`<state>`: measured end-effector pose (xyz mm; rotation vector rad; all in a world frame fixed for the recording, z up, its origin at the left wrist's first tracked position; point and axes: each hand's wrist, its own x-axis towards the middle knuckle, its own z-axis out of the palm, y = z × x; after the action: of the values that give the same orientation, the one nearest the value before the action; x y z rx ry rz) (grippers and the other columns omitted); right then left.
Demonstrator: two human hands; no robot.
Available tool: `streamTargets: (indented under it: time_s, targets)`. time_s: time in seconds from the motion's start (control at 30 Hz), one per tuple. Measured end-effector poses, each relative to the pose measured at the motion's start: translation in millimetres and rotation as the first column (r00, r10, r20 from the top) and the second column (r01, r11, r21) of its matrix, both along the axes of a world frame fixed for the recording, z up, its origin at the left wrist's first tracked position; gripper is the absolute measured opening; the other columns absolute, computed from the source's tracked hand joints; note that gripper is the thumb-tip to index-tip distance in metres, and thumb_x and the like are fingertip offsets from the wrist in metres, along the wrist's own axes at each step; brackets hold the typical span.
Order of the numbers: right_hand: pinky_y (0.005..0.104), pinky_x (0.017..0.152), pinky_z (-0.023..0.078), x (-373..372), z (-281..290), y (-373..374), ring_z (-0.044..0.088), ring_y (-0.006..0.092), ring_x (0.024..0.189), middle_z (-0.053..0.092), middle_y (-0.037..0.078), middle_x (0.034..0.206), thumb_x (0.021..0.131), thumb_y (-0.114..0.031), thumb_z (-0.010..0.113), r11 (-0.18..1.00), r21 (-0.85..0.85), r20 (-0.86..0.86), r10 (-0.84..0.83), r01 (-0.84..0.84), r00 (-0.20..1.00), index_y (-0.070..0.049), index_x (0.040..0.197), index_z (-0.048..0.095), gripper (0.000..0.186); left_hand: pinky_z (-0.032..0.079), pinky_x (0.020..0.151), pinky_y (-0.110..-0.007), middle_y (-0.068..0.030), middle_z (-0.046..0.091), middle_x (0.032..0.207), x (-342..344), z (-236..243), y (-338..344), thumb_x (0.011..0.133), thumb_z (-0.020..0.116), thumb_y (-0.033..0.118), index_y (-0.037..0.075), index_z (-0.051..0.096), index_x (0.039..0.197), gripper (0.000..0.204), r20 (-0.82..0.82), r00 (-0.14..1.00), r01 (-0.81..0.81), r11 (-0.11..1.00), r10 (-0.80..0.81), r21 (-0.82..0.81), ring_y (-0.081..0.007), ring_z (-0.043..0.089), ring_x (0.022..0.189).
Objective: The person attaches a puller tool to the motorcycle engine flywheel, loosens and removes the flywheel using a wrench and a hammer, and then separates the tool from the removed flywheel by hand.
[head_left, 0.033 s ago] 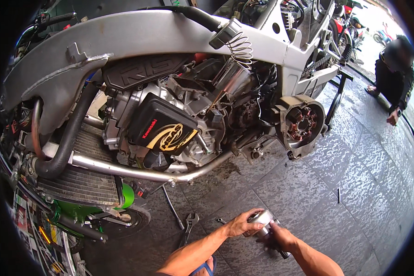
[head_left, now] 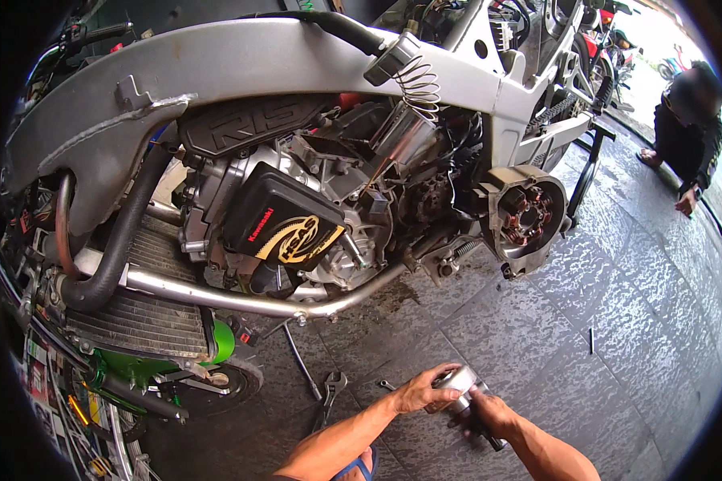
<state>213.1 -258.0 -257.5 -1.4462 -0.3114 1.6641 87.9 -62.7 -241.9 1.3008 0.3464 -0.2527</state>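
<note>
Low in the head view, my left hand [head_left: 417, 394] is closed around a short, silver, rounded metal part [head_left: 459, 378]. My right hand [head_left: 496, 416] is closed just to the right of it, its fingers slightly blurred, gripping a dark handle [head_left: 498, 444] whose end sticks out below the palm. Whether handle and silver part are one piece cannot be made out. Both hands are above the dark tiled floor, in front of a partly dismantled motorcycle with a grey frame [head_left: 257, 58]. A round housing with copper coils [head_left: 529, 218] hangs at its right end.
An adjustable wrench [head_left: 332, 391], a long thin bar [head_left: 303, 362] and a small spanner [head_left: 387, 386] lie left of my hands. A short dark rod [head_left: 592, 341] lies to the right. A black cover [head_left: 273, 210] rests against the engine. A person [head_left: 688, 128] crouches at far right.
My right hand and the dark handle have shifted very slightly against the silver part. My left hand stays where it was.
</note>
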Motion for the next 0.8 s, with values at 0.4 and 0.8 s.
streamTargets:
  time_s: [0.4, 0.8]
  targets:
    - [0.0301, 0.068, 0.049, -9, 12, 6, 0.063, 0.0187, 0.073, 0.065, 0.013, 0.104, 0.092, -0.054, 0.057, 1.000, 0.001, -0.017, -0.006, 0.006, 1.000, 0.008, 0.123, 0.053, 0.070, 0.045, 0.082, -0.029, -0.0123, 0.056, 0.117, -6, 2, 2, 0.076, 0.075, 0.051, 0.001, 0.036, 0.145, 0.094, -0.016, 0.999, -0.030, 0.999, 0.030, 0.022, -0.0180, 0.054, 0.102]
    - [0.0404, 0.072, 0.050, -22, -12, -25, 0.064, 0.0254, 0.076, 0.068, 0.017, 0.082, 0.084, -0.046, 0.071, 0.987, 0.157, 0.622, -0.134, 0.045, 0.772, -0.001, 0.105, 0.062, 0.051, 0.050, 0.087, -0.029, -0.0056, 0.060, 0.118, 2, -13, 14, 0.084, 0.069, 0.044, 0.007, 0.051, 0.134, 0.065, -0.049, 0.976, -0.216, 0.900, 0.214, -0.378, -0.0147, 0.059, 0.105]
